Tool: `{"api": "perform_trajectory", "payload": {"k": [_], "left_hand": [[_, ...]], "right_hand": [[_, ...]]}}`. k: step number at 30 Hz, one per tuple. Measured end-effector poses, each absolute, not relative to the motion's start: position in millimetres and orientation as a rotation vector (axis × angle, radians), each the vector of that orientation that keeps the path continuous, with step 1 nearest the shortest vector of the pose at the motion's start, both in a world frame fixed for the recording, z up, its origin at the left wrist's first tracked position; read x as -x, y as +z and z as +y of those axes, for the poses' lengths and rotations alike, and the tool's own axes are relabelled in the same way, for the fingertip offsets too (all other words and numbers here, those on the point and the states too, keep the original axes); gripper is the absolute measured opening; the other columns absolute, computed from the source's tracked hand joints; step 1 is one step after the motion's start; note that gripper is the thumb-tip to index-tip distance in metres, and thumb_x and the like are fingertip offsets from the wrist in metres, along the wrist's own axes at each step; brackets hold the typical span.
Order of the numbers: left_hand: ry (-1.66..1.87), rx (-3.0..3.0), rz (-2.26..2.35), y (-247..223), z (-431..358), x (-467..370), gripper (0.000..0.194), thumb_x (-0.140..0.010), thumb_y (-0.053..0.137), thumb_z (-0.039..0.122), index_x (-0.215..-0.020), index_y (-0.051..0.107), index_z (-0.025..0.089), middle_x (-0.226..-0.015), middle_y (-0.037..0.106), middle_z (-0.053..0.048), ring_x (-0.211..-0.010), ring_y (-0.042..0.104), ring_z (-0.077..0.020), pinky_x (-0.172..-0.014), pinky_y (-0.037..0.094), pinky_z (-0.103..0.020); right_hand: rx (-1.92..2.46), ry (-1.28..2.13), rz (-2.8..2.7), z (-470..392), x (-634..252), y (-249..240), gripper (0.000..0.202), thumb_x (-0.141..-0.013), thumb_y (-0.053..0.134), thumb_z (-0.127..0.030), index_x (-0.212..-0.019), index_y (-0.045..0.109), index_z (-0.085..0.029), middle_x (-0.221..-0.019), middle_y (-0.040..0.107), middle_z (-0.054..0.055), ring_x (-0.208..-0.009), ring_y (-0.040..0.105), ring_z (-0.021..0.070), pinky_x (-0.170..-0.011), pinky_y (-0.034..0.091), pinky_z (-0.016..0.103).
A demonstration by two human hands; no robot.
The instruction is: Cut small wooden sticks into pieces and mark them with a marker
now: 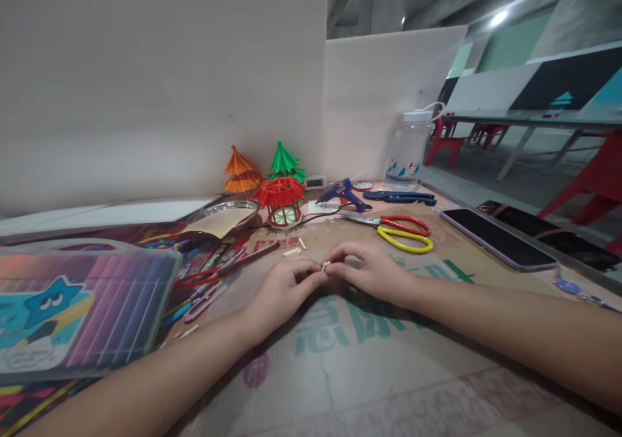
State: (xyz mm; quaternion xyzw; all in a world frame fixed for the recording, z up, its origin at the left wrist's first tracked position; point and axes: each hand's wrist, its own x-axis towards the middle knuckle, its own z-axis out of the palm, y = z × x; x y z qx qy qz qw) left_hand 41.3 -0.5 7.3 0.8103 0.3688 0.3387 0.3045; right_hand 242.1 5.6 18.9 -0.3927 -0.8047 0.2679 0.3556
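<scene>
Fingertips of the left hand [286,283] and right hand [374,270] nearly meet, pinching a tiny pale piece [325,265] between them over the printed cardboard [383,375]. I see short pale sticks [292,252] lying just beyond, near the red-roofed model [280,193].

The widest free room is the bare cardboard [359,379] on the near side, between the two forearms. Far of the left hand [286,281] and right hand [364,268], a short way opens past pale sticks [292,252] until the red-roofed model [280,194] and glue gun [343,193] block it, with a white partition [160,94] behind. Scissors [381,222] and a phone [498,237] bound a bare strip on the right. Left, a pen case [121,314] bars low passage; the clutter beside it seems tight, though blurred.
</scene>
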Motion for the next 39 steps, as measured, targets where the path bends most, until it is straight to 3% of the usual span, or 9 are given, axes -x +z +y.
{"api": "perform_trajectory", "payload": {"k": [9, 24, 30, 39], "left_hand": [[0.880, -2.155, 0.983, 6.5, -1.0, -40.6, 0.022, -0.093, 0.060, 0.032, -0.084, 0.076, 0.020, -0.085, 0.074, -0.002, -0.080, 0.063, -0.0166, -0.076, 0.043, -0.026], [0.886, -2.159, 0.984, 6.8, -1.0, -42.1, 0.024, -0.094, 0.058, 0.033, -0.084, 0.075, 0.020, -0.084, 0.074, -0.001, -0.079, 0.064, -0.0167, -0.075, 0.044, -0.025], [0.903, -2.115, 1.010, 9.6, -3.0, -42.2, 0.025, -0.094, 0.057, 0.033, -0.083, 0.074, 0.019, -0.084, 0.074, -0.002, -0.079, 0.064, -0.0171, -0.077, 0.044, -0.026], [0.866, -2.107, 1.022, 8.4, -2.1, -42.7, 0.024, -0.092, 0.057, 0.035, -0.087, 0.076, 0.020, -0.089, 0.076, -0.004, -0.083, 0.065, -0.0194, -0.079, 0.046, -0.028]], "right_hand": [[1.053, 0.687, -2.096, 7.3, -241.1, 18.3, 0.013, -0.086, 0.065, -0.028, -0.085, 0.072, -0.017, -0.081, 0.075, 0.003, -0.075, 0.065, 0.0160, -0.069, 0.048, 0.027], [1.001, 0.651, -2.124, 6.8, -242.8, 14.4, 0.013, -0.089, 0.061, -0.028, -0.085, 0.068, -0.018, -0.084, 0.074, 0.004, -0.079, 0.066, 0.0168, -0.073, 0.049, 0.027], [0.977, 0.689, -2.100, 8.0, -244.3, 11.3, 0.016, -0.090, 0.059, -0.027, -0.100, 0.068, -0.019, -0.089, 0.074, 0.004, -0.082, 0.067, 0.0174, -0.076, 0.050, 0.028], [1.012, 0.720, -2.118, 7.4, -242.5, 15.1, 0.013, -0.089, 0.059, -0.030, -0.088, 0.065, -0.019, -0.083, 0.073, 0.003, -0.077, 0.065, 0.0171, -0.071, 0.049, 0.028]]}}
